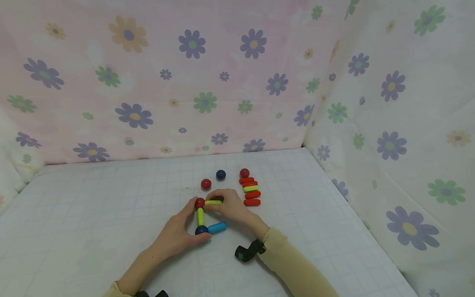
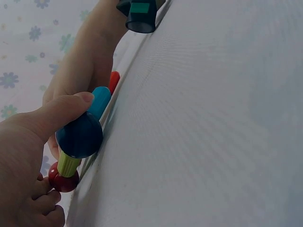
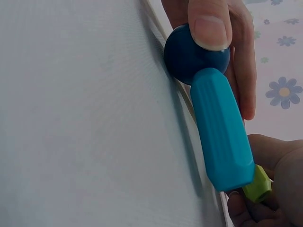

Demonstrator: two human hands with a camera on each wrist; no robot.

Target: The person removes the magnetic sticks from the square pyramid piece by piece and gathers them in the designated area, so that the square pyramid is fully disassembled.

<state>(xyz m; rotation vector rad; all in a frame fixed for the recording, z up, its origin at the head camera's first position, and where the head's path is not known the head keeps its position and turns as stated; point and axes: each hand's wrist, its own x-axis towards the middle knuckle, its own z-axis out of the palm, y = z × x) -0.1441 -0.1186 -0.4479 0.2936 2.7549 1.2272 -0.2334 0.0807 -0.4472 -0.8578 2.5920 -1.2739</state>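
A small frame of toy building sticks and balls lies on the table. A yellow-green stick (image 1: 200,217) joins a red ball (image 1: 200,203) to a dark blue ball (image 3: 194,56), from which a light blue stick (image 3: 222,132) points right. My left hand (image 1: 177,235) spans the frame's left side, thumb on the dark blue ball and fingers by the red one. With thumb and fingers, my right hand (image 1: 231,207) pinches a second yellow-green stick (image 1: 213,202), its left end at the red ball. In the left wrist view, the right hand's grip is hidden.
Behind the hands sit a loose red ball (image 1: 205,184) and a dark blue ball (image 1: 220,175). To their right, another red ball (image 1: 244,173) tops a column of several red sticks (image 1: 252,194) with one yellow-green stick (image 1: 251,188) among them. Flowered cloth walls (image 1: 222,90) edge the table.
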